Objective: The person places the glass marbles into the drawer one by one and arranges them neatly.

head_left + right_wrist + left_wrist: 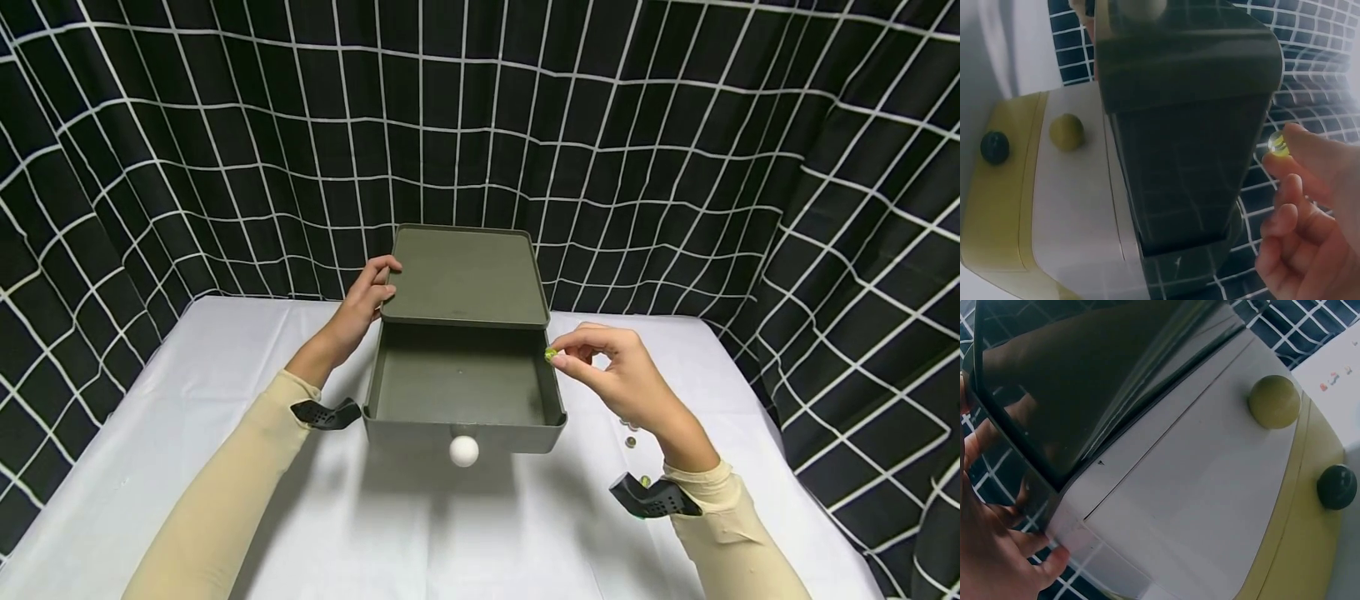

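Note:
A grey-green drawer (pixel 461 392) with a white knob (pixel 463 451) is pulled out from under the flat top of a drawer unit (pixel 465 275). My left hand (pixel 362 302) rests against the unit's left side, with fingertips on the top's edge. Off the drawer's right wall, my right hand (pixel 611 367) pinches a small clear glass marble (pixel 1277 144) with yellow-green inside, between thumb and forefinger. Beneath, the wrist views show a white drawer (pixel 1197 469) with a yellow knob (pixel 1274 402) and a yellow drawer (pixel 999 187) with a dark green knob (pixel 995 147).
On the white-covered table (pixel 247 350), right of the unit, lie several small marbles, including a dark one (pixel 631 442) and a green one (pixel 645 481) partly behind the right wrist strap. A black curtain (pixel 480 108) with white grid lines surrounds the table's back and sides.

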`<state>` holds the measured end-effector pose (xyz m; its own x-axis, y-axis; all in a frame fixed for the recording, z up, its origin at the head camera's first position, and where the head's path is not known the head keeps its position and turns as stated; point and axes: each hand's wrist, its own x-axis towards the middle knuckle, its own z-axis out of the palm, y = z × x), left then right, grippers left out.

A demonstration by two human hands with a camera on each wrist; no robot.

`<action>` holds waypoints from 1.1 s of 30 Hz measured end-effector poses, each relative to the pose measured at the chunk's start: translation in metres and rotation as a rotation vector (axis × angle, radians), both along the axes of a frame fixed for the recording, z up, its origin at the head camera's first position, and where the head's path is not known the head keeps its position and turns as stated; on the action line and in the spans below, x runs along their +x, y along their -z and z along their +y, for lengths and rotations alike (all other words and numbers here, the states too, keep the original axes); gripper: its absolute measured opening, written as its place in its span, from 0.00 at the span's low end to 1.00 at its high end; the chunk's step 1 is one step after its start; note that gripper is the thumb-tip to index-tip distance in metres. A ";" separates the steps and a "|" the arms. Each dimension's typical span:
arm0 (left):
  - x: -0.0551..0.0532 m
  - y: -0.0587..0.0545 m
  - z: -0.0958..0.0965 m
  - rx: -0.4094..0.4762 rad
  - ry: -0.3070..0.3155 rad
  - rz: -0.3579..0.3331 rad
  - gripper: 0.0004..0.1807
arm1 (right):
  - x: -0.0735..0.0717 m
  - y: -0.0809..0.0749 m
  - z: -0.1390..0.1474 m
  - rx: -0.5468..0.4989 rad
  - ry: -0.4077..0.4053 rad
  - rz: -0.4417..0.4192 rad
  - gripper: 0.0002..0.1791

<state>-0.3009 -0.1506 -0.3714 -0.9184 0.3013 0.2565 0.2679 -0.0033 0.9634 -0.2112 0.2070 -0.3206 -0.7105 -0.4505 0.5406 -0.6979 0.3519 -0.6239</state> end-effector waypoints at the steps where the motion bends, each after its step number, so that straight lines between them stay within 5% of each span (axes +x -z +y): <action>1: 0.000 0.000 0.000 -0.002 0.000 -0.001 0.23 | 0.000 0.000 -0.001 0.000 -0.006 -0.004 0.08; 33: 0.000 0.002 0.001 0.008 -0.004 -0.005 0.24 | -0.003 0.000 -0.015 0.144 -0.037 -0.049 0.05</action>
<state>-0.3009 -0.1499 -0.3730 -0.9209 0.2957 0.2538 0.2627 -0.0099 0.9648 -0.2137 0.1916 -0.3205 -0.7162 -0.5469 0.4336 -0.6817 0.4149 -0.6026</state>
